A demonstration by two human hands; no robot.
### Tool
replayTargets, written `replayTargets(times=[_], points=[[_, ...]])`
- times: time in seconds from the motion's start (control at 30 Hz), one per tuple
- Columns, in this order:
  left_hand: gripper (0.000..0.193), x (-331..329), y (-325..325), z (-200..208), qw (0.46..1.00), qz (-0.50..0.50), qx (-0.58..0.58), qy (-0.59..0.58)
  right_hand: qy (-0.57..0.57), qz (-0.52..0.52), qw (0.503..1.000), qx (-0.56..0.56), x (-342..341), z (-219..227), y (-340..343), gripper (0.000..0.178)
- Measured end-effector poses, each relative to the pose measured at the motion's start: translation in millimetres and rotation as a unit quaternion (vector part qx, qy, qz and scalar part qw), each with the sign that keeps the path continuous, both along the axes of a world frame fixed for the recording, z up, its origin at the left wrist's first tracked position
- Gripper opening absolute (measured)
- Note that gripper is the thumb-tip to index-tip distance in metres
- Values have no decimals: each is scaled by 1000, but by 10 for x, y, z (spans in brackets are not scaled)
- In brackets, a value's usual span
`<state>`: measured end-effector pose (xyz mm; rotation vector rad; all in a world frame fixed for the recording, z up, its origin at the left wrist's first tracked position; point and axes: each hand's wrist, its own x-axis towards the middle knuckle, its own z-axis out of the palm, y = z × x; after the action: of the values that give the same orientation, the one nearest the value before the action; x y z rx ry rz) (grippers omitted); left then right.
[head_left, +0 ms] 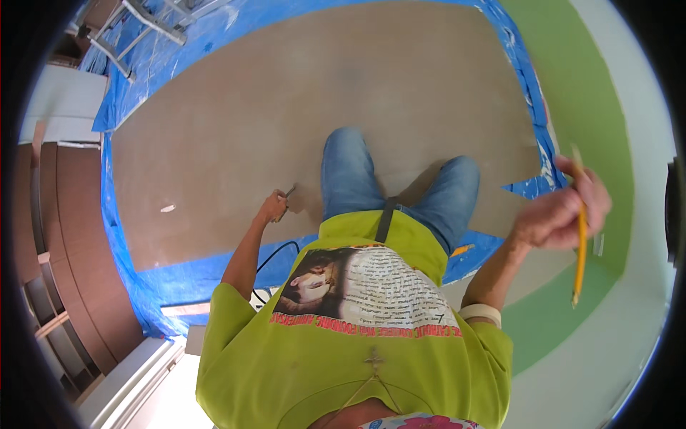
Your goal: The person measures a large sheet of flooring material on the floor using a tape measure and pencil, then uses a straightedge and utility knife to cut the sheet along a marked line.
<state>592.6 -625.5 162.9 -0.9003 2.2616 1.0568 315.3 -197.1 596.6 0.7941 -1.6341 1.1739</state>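
My right hand (564,211) is raised at the right, beside the green and white wall. Its fingers are closed around a long yellow pencil (581,247), one end of which points away from me and the other back toward my body. Low on the left, my left hand (274,206) hangs over the brown floor covering (236,143), closed on a small, dark, narrow tool (291,190). Most of that tool is hidden by the fingers, so its kind does not show. Between the hands are my bent knees in blue jeans (348,171).
Blue plastic sheeting (200,272) borders the brown covering. A metal stepladder (153,25) stands at the far left. Brown shelving (86,243) and white panels (132,375) are along the left. A small white scrap (168,208) lies on the floor. The painted wall (607,129) curves along the right.
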Motion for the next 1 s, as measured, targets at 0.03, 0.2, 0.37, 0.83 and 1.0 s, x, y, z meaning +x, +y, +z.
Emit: replayTargets(times=[0.03, 0.2, 0.37, 0.83, 1.0], points=[[42, -100, 37, 9, 1000, -12, 5, 14, 38, 8, 999, -30, 62, 183, 15, 19], [42, -562, -122, 317, 993, -30, -14, 117, -5, -87, 995, 44, 223, 68, 190, 19], [39, -1346, 350, 957, 980, -65, 27, 188, -348, -33, 937, 22, 534, -863, 53, 18], [31, -1833, 1043, 1205, 971, -109, 25, 210, -655, 132, 730, 145, 768, -2276, -691, 20], [30, -1848, 1027, 1172, 977, -80, 19, 197, -661, 139, 714, 186, 682, -2409, -846, 21]])
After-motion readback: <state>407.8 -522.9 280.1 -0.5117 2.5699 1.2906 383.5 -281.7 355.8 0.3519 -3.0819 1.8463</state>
